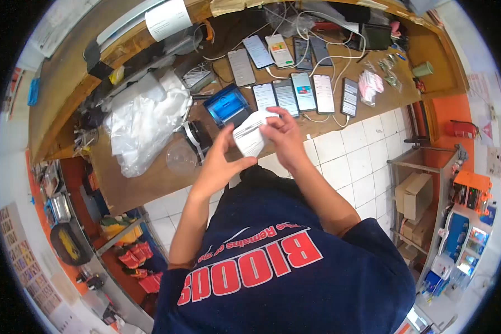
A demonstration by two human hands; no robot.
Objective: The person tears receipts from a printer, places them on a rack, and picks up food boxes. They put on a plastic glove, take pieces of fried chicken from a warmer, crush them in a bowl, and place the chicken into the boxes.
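A white paper slip (249, 135) with dark printed lines is held up between both hands, over the front edge of the wooden desk. My right hand (284, 136) pinches its right side, thumb on the face and fingers curled behind. At its lower left, my left hand (220, 166) has its thumb and fingers spread around the slip's edge; how firmly they touch it is hard to tell. Just behind the slip stands a blue device (226, 104) with a dark front part. Several phones (302, 91) lie in two rows beyond the hands, some with white cables.
Clear plastic bags (147, 119) cover the desk's left part, with a roll of tape (195, 136) and a round transparent lid (182, 156) beside them. A pink-and-white bundle (370, 86) lies right of the phones. A metal shelf (423, 195) with cardboard boxes stands at the right.
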